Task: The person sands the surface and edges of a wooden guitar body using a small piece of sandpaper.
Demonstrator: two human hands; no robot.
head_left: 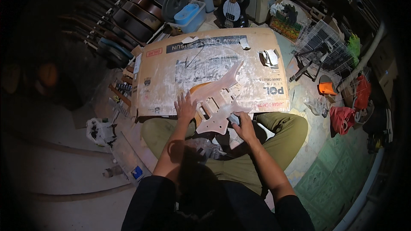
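An unpainted electric guitar body (227,112) with pointed horns and routed pickup cavities lies over the near edge of a flattened cardboard box (158,77). A strip of orange-brown finish shows along its far left side. My left hand (185,107) rests on the body's left edge, fingers spread and lying flat. By the lower right edge, my right hand (245,127) is closed round a small grey-blue pad (233,119), which is against or very near the wood. The fingers partly hide the pad, so its exact kind cannot be made out.
Pale dust and torn paper scraps (269,57) lie on the cardboard. My crossed legs (282,132) flank its near edge. Several guitars (137,15) stand in a row at far left. A blue tub (187,15), a bass guitar (232,8) and a wire rack (321,45) stand beyond.
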